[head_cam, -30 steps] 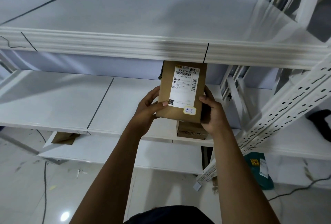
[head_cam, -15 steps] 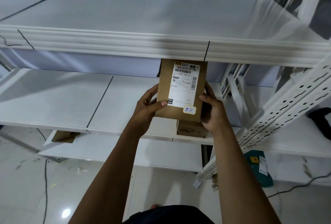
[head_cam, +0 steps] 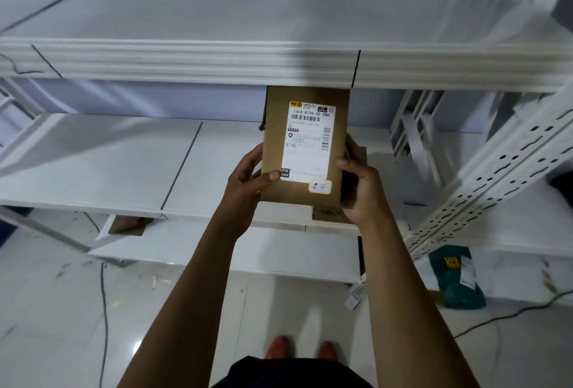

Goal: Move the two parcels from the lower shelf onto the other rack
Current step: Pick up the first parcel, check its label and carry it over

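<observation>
A brown cardboard parcel point(head_cam: 338, 139) with a white shipping label and a small yellow sticker is held upright in front of the white rack, its top edge hidden behind the upper shelf's front lip point(head_cam: 217, 62). My left hand point(head_cam: 246, 183) grips its left edge with the thumb on the front face. My right hand point(head_cam: 361, 189) grips its right edge. Just below the held parcel, part of a second brown parcel point(head_cam: 328, 213) shows at the front of the middle shelf point(head_cam: 124, 167).
Another brown box point(head_cam: 127, 225) sits on the lowest shelf at the left. A perforated white rack post point(head_cam: 496, 177) slants at the right. A teal bag point(head_cam: 455, 276) and cables lie on the tiled floor. My feet show at the bottom.
The parcel and both hands stay at much the same place under the upper shelf's lip. The camera has tipped down a little, bringing my feet into view.
</observation>
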A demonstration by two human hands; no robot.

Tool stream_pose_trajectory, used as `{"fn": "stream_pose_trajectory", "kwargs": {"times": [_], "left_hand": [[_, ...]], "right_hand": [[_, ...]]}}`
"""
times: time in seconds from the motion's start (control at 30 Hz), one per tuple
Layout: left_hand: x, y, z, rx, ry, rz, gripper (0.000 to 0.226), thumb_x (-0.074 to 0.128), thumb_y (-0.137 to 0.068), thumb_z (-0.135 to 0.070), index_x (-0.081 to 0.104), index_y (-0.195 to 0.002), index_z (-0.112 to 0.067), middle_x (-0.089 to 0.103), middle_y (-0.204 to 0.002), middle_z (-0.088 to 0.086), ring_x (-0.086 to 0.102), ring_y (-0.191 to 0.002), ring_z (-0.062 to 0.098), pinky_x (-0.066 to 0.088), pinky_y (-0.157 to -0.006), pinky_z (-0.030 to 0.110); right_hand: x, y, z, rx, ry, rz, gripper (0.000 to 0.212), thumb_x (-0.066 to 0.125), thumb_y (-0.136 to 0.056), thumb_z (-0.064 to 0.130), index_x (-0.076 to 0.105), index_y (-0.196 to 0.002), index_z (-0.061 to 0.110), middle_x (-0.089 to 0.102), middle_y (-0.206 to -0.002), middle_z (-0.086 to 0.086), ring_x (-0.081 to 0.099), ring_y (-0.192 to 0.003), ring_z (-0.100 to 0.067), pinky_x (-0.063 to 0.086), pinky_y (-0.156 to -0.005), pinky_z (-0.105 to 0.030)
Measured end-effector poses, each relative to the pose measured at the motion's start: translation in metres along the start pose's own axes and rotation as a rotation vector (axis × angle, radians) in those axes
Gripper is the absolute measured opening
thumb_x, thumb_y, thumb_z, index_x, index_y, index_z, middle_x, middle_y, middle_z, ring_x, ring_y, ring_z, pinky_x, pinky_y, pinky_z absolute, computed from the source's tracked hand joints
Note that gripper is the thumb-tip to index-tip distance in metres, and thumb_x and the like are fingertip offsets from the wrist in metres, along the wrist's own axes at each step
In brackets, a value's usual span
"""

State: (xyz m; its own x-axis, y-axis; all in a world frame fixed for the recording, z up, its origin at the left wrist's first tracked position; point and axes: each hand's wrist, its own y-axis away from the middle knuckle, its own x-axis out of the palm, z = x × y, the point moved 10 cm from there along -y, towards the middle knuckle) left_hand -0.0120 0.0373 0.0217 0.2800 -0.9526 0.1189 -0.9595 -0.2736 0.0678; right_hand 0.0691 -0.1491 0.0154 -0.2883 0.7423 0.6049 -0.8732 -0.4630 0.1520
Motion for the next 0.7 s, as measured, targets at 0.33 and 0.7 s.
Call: {"fn": "stream_pose_trajectory", "kwargs": {"times": [0.33,0.7], "left_hand": [[-0.022,0.048,0.005,-0.003,0.042,-0.108,0.072,0.07,-0.091,-0.029,0.047,-0.159,-0.022,0.064,-0.152,0.003,0.06,-0.14,0.03,0.05,-0.116,0.054],[-0.149,0.122,-0.043,0.155,0.334,-0.188,0.066,0.046,-0.085,-0.023,0.054,-0.149,-0.006,0.08,-0.117,-0.005,0.075,-0.107,0.009,0.056,-0.086,0.019]], "right_hand": [[0.022,0.02,-0.032,0.024,-0.003,-0.027,0.072,0.057,-0.083,0.013,0.05,-0.154,0.024,0.073,-0.136,-0.003,0.066,-0.129,-0.031,0.059,-0.09,-0.043],[0.185,0.074,-0.085,-0.099,0.089,0.089,0.076,0.065,-0.083,0.017,0.046,-0.155,0.032,0.066,-0.145,-0.005,0.062,-0.132,-0.034,0.049,-0.109,-0.058]]}}
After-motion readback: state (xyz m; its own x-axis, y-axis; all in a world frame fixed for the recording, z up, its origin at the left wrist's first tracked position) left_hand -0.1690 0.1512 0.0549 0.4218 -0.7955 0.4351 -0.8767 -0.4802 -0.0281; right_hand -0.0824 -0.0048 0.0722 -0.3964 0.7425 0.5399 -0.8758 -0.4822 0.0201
